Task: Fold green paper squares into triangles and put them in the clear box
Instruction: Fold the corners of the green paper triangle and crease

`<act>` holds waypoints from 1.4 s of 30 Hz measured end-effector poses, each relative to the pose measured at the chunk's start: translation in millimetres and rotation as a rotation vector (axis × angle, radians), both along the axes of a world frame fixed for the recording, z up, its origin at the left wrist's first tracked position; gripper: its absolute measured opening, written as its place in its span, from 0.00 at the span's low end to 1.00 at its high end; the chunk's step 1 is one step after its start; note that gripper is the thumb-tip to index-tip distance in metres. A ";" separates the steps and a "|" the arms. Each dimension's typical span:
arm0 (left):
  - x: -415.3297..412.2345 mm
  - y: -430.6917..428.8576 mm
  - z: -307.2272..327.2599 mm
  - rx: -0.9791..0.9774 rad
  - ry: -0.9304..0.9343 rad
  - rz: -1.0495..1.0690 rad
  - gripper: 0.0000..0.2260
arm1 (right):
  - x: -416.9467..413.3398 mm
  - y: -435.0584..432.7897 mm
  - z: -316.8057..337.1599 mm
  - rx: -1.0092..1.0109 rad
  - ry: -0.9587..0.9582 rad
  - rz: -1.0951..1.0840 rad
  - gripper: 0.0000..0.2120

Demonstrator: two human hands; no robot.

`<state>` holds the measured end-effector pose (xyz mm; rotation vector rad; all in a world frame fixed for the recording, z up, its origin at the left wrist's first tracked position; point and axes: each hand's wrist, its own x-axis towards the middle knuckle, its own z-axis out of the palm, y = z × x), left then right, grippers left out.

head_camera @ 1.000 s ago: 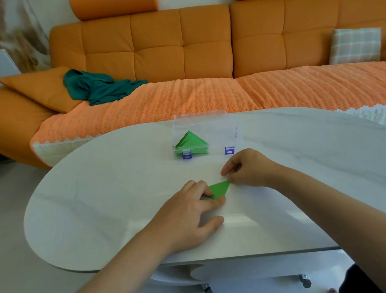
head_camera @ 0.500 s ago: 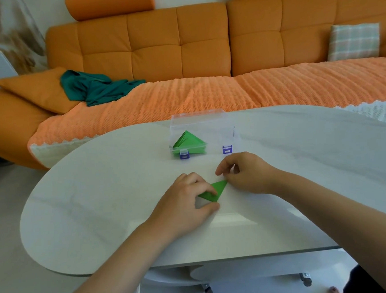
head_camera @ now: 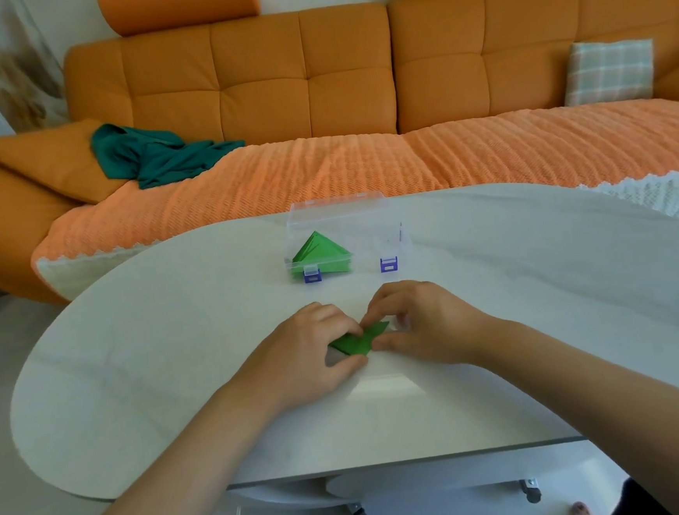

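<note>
The small folded green paper [head_camera: 356, 342] lies on the white oval tabletop [head_camera: 154, 353], near the clear plastic box [head_camera: 338, 212] holding finished green triangles [head_camera: 321, 252]. The left hand [head_camera: 309, 353] grips its left part; the right hand [head_camera: 424, 323] pinches its right tip. Corners should meet exactly before a fingertip runs the crease flat, the other hand anchoring.
</note>
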<state>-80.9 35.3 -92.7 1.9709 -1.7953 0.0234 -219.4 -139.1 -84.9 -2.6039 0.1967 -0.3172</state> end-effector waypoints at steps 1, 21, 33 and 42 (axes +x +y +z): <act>-1.1 1.1 0.1 -0.022 -0.032 -0.012 0.10 | 0.0 0.6 0.2 -0.005 -0.003 -0.005 0.11; -14.4 10.8 23.4 -0.161 0.664 0.231 0.05 | 0.8 15.5 30.2 0.276 -0.020 -0.046 0.06; -7.6 9.7 22.9 -0.185 0.482 0.227 0.06 | 9.1 30.2 28.9 0.351 -0.071 -0.167 0.05; 1.7 10.8 26.0 -0.207 0.395 0.259 0.06 | 12.0 21.0 28.5 0.337 -0.016 -0.225 0.05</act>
